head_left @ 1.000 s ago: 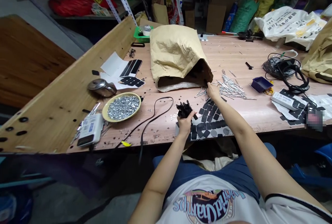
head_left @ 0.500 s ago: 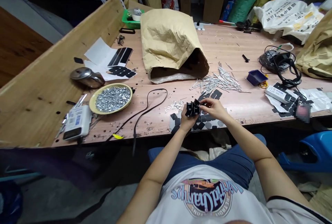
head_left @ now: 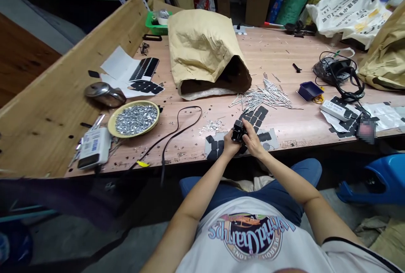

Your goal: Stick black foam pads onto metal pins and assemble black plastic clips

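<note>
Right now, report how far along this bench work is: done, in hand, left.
Done: no finished pile shows; the pad sheet has bare patches among its pads. In hand: left hand and right hand both grip one black part over the sheet. Left: many black pads on it, a heap of metal pins, a full dish of small silver pieces.

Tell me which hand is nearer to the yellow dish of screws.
Left. The left hand holds the black part on the side toward the yellow dish; the right hand is on the part's far side, farther from the dish.
</note>
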`<state>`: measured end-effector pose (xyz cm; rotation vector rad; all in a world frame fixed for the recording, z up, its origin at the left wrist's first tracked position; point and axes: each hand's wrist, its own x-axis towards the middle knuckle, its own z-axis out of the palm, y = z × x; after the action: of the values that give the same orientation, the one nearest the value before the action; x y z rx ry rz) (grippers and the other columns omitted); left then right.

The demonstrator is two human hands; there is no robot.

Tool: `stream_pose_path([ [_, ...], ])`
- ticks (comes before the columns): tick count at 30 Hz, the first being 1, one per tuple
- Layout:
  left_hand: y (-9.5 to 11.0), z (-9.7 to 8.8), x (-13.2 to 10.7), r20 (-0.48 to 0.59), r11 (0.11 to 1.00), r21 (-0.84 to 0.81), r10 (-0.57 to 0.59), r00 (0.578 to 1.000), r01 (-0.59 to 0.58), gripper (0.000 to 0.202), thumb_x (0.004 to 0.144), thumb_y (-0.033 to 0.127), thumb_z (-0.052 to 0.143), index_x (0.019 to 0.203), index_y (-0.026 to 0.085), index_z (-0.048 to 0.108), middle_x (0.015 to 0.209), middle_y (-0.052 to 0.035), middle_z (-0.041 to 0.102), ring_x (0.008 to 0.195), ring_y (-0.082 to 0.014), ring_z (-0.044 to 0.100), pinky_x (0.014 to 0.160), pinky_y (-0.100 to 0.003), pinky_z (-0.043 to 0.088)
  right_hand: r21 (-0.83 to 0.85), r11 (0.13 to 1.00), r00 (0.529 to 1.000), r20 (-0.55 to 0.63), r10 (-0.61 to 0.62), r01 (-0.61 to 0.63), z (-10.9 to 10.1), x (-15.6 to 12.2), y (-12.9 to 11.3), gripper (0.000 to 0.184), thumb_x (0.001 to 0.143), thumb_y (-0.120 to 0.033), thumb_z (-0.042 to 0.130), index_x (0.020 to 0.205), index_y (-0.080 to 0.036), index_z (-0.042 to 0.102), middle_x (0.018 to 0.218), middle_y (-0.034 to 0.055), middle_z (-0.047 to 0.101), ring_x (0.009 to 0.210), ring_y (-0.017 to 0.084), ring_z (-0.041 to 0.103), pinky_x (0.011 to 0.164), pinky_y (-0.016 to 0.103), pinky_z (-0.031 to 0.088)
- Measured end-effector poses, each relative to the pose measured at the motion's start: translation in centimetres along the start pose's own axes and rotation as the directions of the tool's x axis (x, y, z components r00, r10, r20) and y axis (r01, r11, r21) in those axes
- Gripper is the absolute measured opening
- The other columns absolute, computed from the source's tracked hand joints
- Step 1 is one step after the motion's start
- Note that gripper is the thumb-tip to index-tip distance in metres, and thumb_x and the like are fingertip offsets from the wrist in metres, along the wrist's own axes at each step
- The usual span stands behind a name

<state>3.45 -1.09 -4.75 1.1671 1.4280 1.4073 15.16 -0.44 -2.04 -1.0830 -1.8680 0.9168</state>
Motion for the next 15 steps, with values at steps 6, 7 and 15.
stream_pose_path([
  [6,1.2,0.5,0.8,-0.132,0.973,-0.232,-0.053,0.99,0.021,0.03,0.048,0.029,0.076,0.072,0.017,0.063,0.074,-0.0043,0.07,0.071,-0.021,0.066,0.07,-0.034,0.053,0.177,0.983,0.999,0.028,0.034,-0.039,0.1,2.5,-2.2,0.08,0.081,-0.076,0.024,0.142,-0.025,0.035,0.143,0.0082,0.042,0.135,0.022,0.034,0.113,0.041,0.025],
  [7,1.3,0.5,0.8,-0.125,0.967,-0.253,-0.049,0.991,0.016,0.028,0.049,0.029,0.075,0.071,0.017,0.063,0.073,-0.0046,0.069,0.072,-0.0213,0.066,0.072,-0.035,0.053,0.184,0.982,0.999,-0.009,0.05,-0.047,0.3,2.8,-2.7,0.079,0.082,-0.076,0.024,0.142,-0.025,0.033,0.144,0.0078,0.042,0.136,0.021,0.033,0.114,0.04,0.025],
  [15,1.8,0.0,0.1,-0.098,0.989,-0.141,-0.048,0.994,0.034,0.033,0.043,0.02,0.077,0.073,0.018,0.062,0.07,-0.0015,0.069,0.068,-0.0205,0.066,0.065,-0.032,0.053,0.315,0.854,0.885,-0.081,0.458,-0.414,2.3,2.5,-3.2,0.079,0.084,-0.073,0.008,0.146,-0.026,0.024,0.15,0.0043,0.033,0.139,0.019,0.027,0.113,0.041,0.027],
])
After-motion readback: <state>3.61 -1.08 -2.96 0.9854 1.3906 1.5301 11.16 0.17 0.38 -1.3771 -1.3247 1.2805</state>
